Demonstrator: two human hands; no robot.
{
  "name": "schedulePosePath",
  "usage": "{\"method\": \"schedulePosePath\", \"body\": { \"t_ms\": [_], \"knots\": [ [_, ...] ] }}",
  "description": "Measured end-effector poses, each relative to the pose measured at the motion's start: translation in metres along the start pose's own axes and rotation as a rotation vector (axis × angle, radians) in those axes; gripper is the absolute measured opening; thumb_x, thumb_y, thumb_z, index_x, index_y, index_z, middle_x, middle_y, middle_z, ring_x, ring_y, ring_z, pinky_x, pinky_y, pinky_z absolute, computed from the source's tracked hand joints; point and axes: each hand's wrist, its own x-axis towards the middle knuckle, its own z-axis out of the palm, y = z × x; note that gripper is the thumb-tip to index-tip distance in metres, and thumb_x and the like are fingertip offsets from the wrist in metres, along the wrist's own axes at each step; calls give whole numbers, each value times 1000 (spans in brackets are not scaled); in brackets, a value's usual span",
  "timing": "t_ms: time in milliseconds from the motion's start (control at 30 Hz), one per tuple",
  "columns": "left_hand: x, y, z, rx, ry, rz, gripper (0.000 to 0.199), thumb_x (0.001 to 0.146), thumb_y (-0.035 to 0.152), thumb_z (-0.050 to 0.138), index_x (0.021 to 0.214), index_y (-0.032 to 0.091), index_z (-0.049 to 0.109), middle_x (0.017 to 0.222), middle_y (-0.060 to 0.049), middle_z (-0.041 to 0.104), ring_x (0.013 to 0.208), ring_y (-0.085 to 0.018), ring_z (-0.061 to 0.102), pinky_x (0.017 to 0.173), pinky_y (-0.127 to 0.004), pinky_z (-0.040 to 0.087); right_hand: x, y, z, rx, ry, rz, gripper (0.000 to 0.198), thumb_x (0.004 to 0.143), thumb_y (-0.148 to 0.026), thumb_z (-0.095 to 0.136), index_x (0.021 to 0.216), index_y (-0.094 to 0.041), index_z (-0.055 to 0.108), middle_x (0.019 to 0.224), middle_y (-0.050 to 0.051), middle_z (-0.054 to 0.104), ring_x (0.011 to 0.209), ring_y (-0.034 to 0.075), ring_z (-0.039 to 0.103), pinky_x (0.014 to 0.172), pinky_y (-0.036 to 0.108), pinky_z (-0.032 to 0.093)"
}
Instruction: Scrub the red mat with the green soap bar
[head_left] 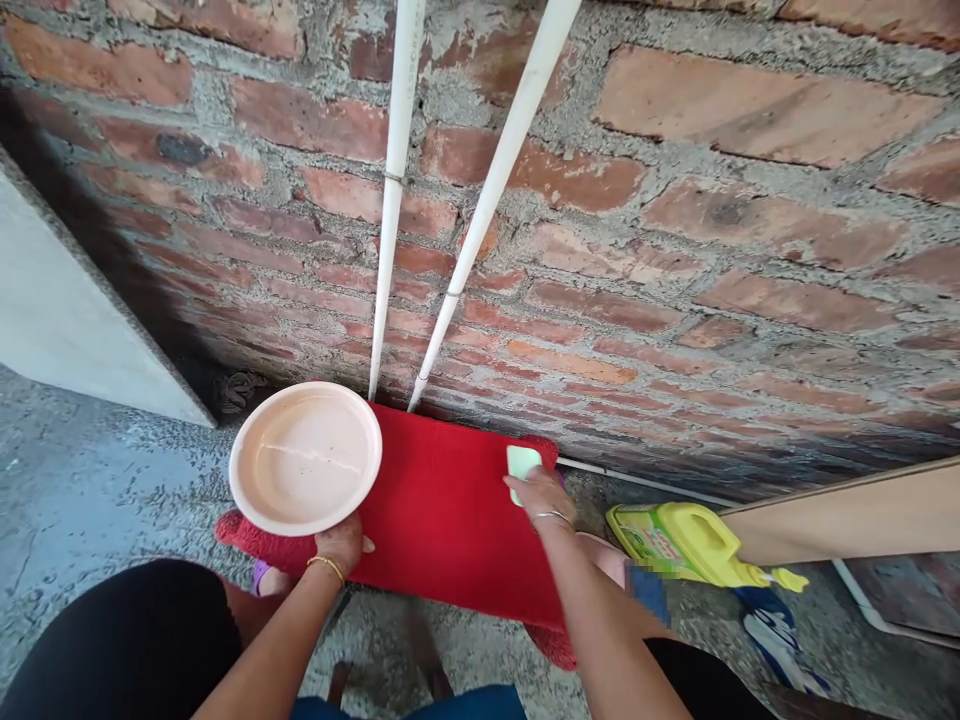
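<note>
A shallow cream-pink basin (311, 470) with a thin layer of water in it sits over the left end of a flat red cloth-covered surface (450, 520). My left hand (343, 545) grips the near right of the basin from below its rim, the thumb sticking out to the side; most of its fingers are hidden under the basin. At the far right of the red cover, my right hand (544, 492) is closed on a pale green rectangular block (523, 462). Its exact kind is unclear. The block is at the cloth, though contact cannot be made out.
A brick wall (637, 290) with two white pipes (480, 215) rises behind. To the right, a yellow jug (679, 540) lies tilted near blue-and-white footwear (780, 635) and a tan board (847, 510). A pale slab (82, 300) leans at the left.
</note>
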Motion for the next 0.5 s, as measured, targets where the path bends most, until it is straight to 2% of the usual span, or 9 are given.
{"method": "schedulePosePath", "body": {
  "t_ms": [67,167,200,267,300,367,433,500],
  "knots": [
    [1,0,1,17,5,-10,80,62,45,76,130,9,51,142,-22,44,134,-33,36,114,-40,24,-11,-51,7,4,-45,-107,41,80,-52,59,108,-21,61,111,8,60,96,20,61,75,29,46],
    [2,0,3,25,18,7,78,62,44,76,129,11,52,143,-21,43,136,-35,33,114,-43,22,-33,-134,24,24,-119,-375,44,76,-47,61,111,-20,58,111,8,59,95,20,61,73,27,43],
    [2,-1,4,25,26,13,77,63,43,76,129,12,52,142,-21,43,135,-35,33,114,-44,22,-40,-156,30,23,-126,-456,43,77,-43,60,112,-18,58,111,10,59,96,21,60,74,28,42],
    [2,-2,5,36,44,24,74,64,42,75,128,14,53,140,-20,47,135,-37,34,113,-47,23,-48,-184,39,34,-144,-526,39,78,-37,59,112,-19,58,109,9,61,96,20,60,75,28,41],
    [1,-3,6,45,46,27,71,65,43,74,127,13,54,138,-20,49,134,-36,36,113,-47,23,-47,-188,41,38,-150,-532,37,78,-36,60,112,-20,58,108,9,62,95,20,60,75,27,41],
    [1,-3,7,57,31,27,68,67,43,72,125,12,55,136,-20,52,132,-35,39,113,-44,25,-38,-175,41,40,-156,-499,38,77,-37,61,111,-21,59,105,8,63,93,19,61,73,26,41],
    [1,-3,7,57,32,26,68,68,42,72,125,11,54,135,-20,52,132,-33,39,113,-41,25,-19,-139,34,30,-149,-429,42,77,-43,60,111,-19,58,106,10,62,93,20,61,71,26,41],
    [3,-3,8,48,47,27,70,67,42,73,127,12,53,136,-18,52,134,-33,36,114,-40,23,5,-88,23,12,-134,-323,45,78,-48,56,112,-18,58,110,12,61,95,22,61,71,27,43]
  ]
}}
